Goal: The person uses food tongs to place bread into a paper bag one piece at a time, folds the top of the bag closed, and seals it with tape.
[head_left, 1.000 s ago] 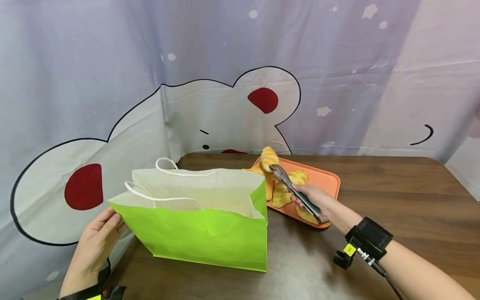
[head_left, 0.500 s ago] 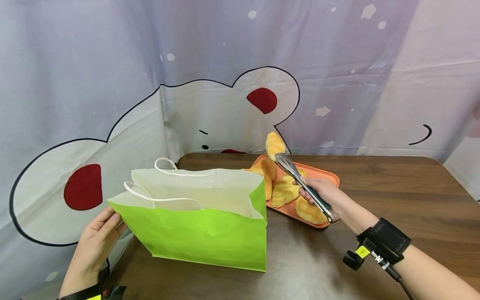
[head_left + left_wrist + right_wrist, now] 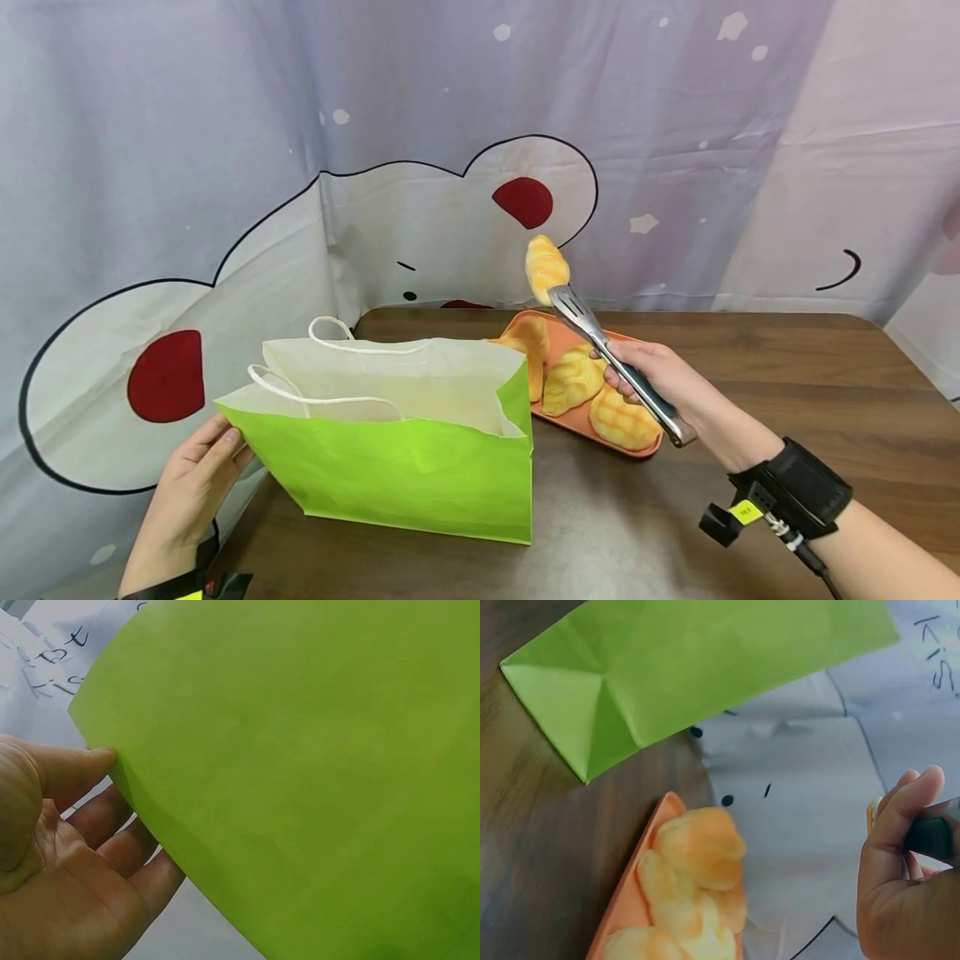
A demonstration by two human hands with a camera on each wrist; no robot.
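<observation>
My left hand (image 3: 198,479) pinches the left side edge of a green paper bag (image 3: 412,475), thumb in front and fingers behind, as the left wrist view shows. The bag's white-lined mouth gapes, with two white cord handles standing up. In my right hand (image 3: 656,379) I grip metal tongs (image 3: 600,337) by their dark green handle. Their tips hold a small ridged bread roll (image 3: 546,268) up above the tray, in front of the curtain. In the right wrist view my right hand (image 3: 904,877) covers most of the tongs, and only a sliver of the roll shows.
Right of the bag, an orange tray (image 3: 581,427) holds several breads, among them a scored round bun (image 3: 622,417) and a folded pastry (image 3: 572,379). Bag and tray stand on a brown wooden table (image 3: 787,392). A printed curtain (image 3: 420,83) hangs along the table's back edge.
My right hand has lifted the tongs and the roll up from over the tray, moving slightly right. More of the remaining breads shows. My left hand and the bag have stayed put.
</observation>
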